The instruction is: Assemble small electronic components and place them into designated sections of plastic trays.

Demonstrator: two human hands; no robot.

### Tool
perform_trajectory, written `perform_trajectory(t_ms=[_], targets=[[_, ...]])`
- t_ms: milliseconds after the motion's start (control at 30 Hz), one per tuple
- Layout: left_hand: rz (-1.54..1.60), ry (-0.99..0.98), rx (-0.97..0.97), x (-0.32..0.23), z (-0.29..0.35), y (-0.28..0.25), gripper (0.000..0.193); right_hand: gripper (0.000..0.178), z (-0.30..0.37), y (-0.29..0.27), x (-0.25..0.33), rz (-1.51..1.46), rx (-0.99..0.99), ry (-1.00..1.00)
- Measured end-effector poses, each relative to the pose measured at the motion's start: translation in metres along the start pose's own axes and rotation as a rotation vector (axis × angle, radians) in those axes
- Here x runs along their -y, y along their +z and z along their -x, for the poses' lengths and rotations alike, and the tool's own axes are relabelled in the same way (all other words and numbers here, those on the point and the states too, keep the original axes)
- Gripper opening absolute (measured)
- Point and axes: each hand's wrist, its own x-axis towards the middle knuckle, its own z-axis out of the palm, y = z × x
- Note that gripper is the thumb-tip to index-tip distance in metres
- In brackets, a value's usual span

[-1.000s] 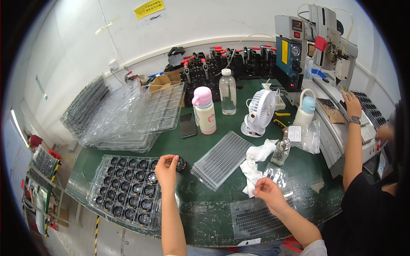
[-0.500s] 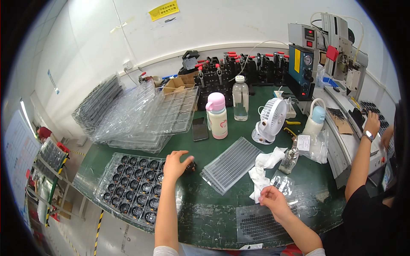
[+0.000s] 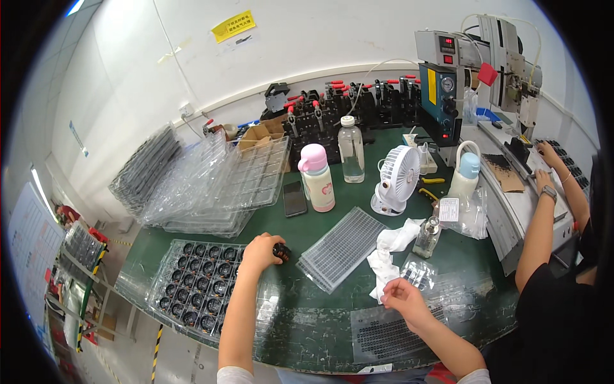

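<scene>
My left hand is closed on a small black part with orange-brown marks, just above the green table. Left of that hand lies a clear tray holding several round black parts. My right hand hovers over a clear sheet covered in rows of small dark pieces. Its thumb and fingertips are pinched together; whatever may be between them is too small to make out. Between the hands rests a stack of sheets with small grey pieces, beside crumpled white tissue.
Behind stand a phone, a pink-lidded bottle, a clear bottle, a white fan and a small glass bottle. Empty clear trays pile up at back left. At right, a co-worker's arms reach over a machine.
My left hand's spread fingers have closed around the black part. The right hand keeps its pinch nearly in place. At right, the co-worker's hands have shifted on the machine. The view has shifted slightly.
</scene>
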Motion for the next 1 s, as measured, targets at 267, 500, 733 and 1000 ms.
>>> perform_trajectory(t_ms=[267, 500, 733, 1000], targets=[[-0.001, 0.076, 0.087, 0.022, -0.003, 0.011, 0.066, 0.019, 0.005, 0.01, 0.0, 0.025, 0.012, -0.003], [-0.078, -0.077, 0.064, -0.002, -0.016, 0.029, 0.039, 0.019, 0.005, 0.002, -0.006, 0.029, -0.046, -0.002], [0.049, 0.139, 0.112, 0.015, 0.016, -0.01, 0.041, 0.016, -0.004, 0.0, -0.01, 0.026, -0.004, 0.022], [-0.203, -0.198, -0.127, 0.197, 0.169, -0.115, 0.053, 0.011, -0.016, -0.022, -0.026, 0.121, -0.148, -0.082]])
